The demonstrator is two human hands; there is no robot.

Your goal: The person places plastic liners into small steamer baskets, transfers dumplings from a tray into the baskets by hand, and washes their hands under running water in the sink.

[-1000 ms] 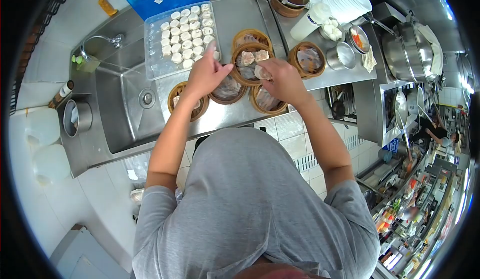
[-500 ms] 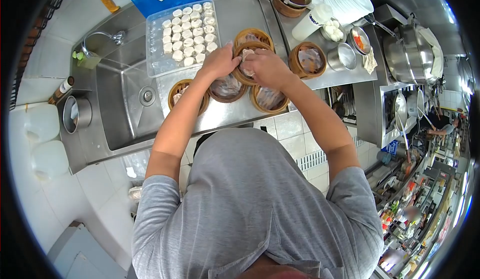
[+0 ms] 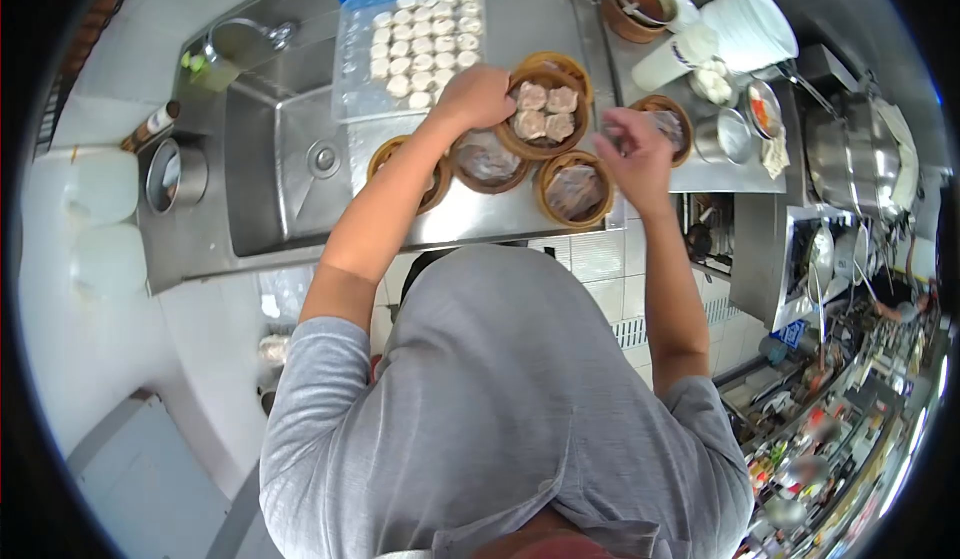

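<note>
A round bamboo steamer basket (image 3: 505, 143) holds several open-topped dumplings (image 3: 545, 112). My left hand (image 3: 478, 97) is closed on the left side of its rim. To the right, apart from that basket, my right hand (image 3: 642, 157) is slightly blurred, with fingers apart and nothing visible in them. It partly covers a farther steamer basket (image 3: 682, 129). Below the dumpling basket are two more baskets, one lined with clear film (image 3: 488, 162) and another with film over its contents (image 3: 574, 192). My left forearm partly hides a steamer basket (image 3: 437, 191).
A clear plastic tray (image 3: 356, 99) of white round pieces lies behind my left arm, beside the sink (image 3: 290, 199). On the right are a metal cup (image 3: 722, 139), stacked white plates (image 3: 752, 29), a white bottle (image 3: 662, 64) and a large steel pot (image 3: 850, 154).
My right hand has left the basket and moved right, exposing the dumplings inside. My left hand stays at the rim. The whole view has shifted, moving the counter rightward in the picture.
</note>
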